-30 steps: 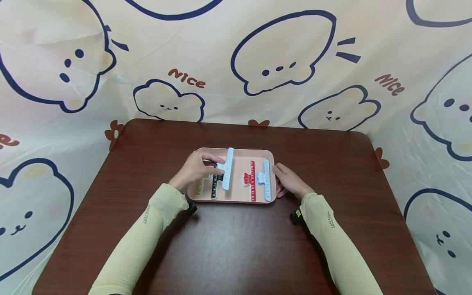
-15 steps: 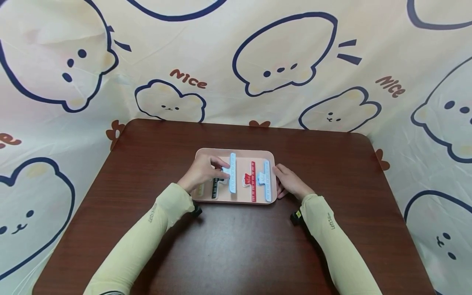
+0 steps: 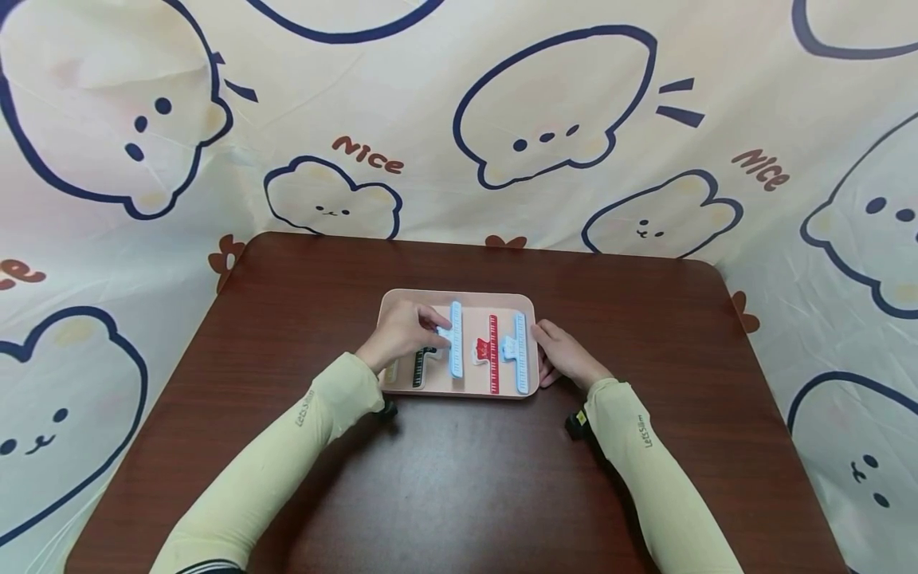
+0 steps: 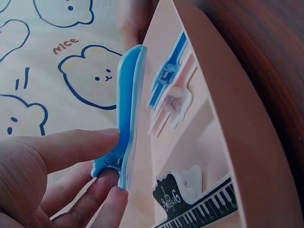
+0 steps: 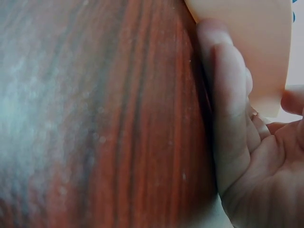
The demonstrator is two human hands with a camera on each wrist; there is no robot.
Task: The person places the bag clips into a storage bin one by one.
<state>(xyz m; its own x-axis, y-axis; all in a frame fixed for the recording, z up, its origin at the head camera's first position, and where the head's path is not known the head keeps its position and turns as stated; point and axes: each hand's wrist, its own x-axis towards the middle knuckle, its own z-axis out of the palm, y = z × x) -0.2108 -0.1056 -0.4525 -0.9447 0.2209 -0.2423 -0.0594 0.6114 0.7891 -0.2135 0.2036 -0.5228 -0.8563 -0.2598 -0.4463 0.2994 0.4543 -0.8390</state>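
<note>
My left hand (image 3: pixel 403 328) pinches a light blue spring clip (image 3: pixel 456 341) by its handle, over the middle of the pink tray (image 3: pixel 423 298). In the left wrist view, thumb and fingers lie round the handle of the blue clip (image 4: pixel 127 104), whose long bar stands up. A black clip with piano keys (image 3: pixel 419 368) lies in the tray below this hand, and a yellowish clip (image 3: pixel 390 371) is mostly hidden. Further right lie a red clip (image 3: pixel 493 355) and another light blue clip (image 3: pixel 521 351). My right hand (image 3: pixel 566 355) holds the tray's right edge.
The tray sits on a dark brown wooden table (image 3: pixel 459 478). Behind and beside the table hangs a pale sheet (image 3: pixel 430 80) printed with cartoon animals. Black wrist devices (image 3: pixel 576 423) sit below both sleeves.
My left hand has carried the blue clip slightly right and lower, and its bar has turned from tilted to nearly straight. My right hand stays at the tray's edge.
</note>
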